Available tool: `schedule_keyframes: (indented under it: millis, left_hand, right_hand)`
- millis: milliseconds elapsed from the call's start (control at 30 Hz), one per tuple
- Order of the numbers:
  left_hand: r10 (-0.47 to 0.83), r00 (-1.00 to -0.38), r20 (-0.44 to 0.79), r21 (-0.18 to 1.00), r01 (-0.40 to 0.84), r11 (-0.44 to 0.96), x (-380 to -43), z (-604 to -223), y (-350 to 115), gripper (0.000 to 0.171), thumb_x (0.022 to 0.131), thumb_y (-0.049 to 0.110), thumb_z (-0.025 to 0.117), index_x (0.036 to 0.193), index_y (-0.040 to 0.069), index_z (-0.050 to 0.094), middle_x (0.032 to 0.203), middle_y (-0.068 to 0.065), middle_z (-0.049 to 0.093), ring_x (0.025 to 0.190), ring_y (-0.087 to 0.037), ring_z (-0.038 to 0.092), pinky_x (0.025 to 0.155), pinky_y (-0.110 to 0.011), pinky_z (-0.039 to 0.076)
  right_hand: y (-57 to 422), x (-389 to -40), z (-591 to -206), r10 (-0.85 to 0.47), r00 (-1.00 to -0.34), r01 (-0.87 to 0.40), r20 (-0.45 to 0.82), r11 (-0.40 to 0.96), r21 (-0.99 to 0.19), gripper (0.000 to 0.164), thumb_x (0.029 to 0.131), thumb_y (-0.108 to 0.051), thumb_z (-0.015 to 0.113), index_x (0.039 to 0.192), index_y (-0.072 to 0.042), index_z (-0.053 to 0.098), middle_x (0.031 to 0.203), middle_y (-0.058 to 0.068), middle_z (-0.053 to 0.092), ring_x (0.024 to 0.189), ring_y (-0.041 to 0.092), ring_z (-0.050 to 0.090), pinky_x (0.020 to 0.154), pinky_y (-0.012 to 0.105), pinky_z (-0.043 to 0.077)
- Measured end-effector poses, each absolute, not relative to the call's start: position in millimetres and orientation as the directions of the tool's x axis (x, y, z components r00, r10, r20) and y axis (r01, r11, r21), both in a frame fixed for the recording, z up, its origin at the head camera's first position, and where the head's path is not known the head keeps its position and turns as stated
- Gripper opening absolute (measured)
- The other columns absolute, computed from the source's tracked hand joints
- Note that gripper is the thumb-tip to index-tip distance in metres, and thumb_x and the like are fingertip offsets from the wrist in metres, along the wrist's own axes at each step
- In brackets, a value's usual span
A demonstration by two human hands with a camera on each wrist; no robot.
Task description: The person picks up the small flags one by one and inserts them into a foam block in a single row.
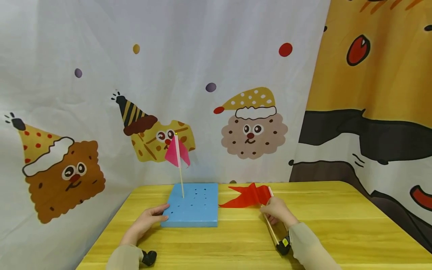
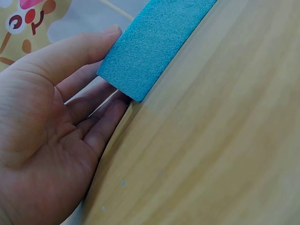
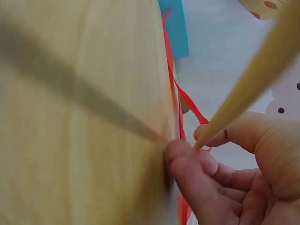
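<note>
Now the right hand [image 1: 277,210] pinches the red flag [image 1: 248,197] stick; flat left hand [image 1: 148,221] fingers steady the blue foam block [image 1: 194,204]. Next, probably, the stick tip needs aiming at a hole.

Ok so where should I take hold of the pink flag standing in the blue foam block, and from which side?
Probably pinch the pink flag by its bare stick below the cloth, above the blue foam block, coming from the right: it stands nearly upright, and the left hand rests at the block's left edge.

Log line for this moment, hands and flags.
left hand steadies blue foam block | right hand pinches red flag's wooden stick | pink flag planted
</note>
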State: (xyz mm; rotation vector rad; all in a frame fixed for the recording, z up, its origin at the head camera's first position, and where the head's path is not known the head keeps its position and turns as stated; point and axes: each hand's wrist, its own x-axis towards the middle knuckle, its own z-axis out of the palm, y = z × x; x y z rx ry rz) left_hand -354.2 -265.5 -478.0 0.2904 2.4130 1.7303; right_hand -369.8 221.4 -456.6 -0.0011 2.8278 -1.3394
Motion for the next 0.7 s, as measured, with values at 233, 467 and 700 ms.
schedule_keyframes:
  millis: [233, 467, 700]
  left_hand:
    - [0.262, -0.965, -0.014, 0.949, 0.07, 0.308, -355.0, -477.7, -265.5, 0.061, 0.091, 0.024, 0.07, 0.144, 0.003, 0.047, 0.15, -0.021, 0.036, 0.138, -0.044, 0.028, 0.108, -0.056, 0.031]
    - [0.258, -0.966, -0.015, 0.948, 0.068, 0.312, -355.4, -478.2, -265.4, 0.062, 0.091, 0.025, 0.07, 0.144, 0.003, 0.047, 0.15, -0.021, 0.036, 0.138, -0.044, 0.029, 0.107, -0.056, 0.032]
    - [0.268, -0.963, -0.013, 0.949, 0.073, 0.308, -357.4, -479.8, -267.3, 0.062, 0.091, 0.025, 0.07, 0.144, 0.003, 0.047, 0.151, -0.021, 0.034, 0.138, -0.043, 0.028, 0.108, -0.055, 0.031]
  right_hand:
    - [229.4, -374.9, -462.7, 0.012, -0.996, 0.084, -0.089, 0.462, -0.883, 0.017, 0.08, -0.003, 0.068, 0.09, 0.005, 0.056, 0.065, 0.014, 0.062, 0.049, 0.023, 0.064, 0.044, 0.034, 0.054]
    - [238.6, -381.1, -464.7, -0.052, -0.983, 0.149, -0.175, 0.322, -0.935, 0.039, 0.087, -0.011, 0.065, 0.115, 0.012, 0.053, 0.077, 0.015, 0.068, 0.053, 0.016, 0.062, 0.047, 0.027, 0.053]
    - [241.3, -383.1, -461.6, -0.16, -0.967, 0.155, -0.198, 0.245, -0.957, 0.038, 0.092, -0.011, 0.06, 0.118, 0.015, 0.052, 0.079, 0.011, 0.07, 0.058, 0.015, 0.065, 0.052, 0.025, 0.054]
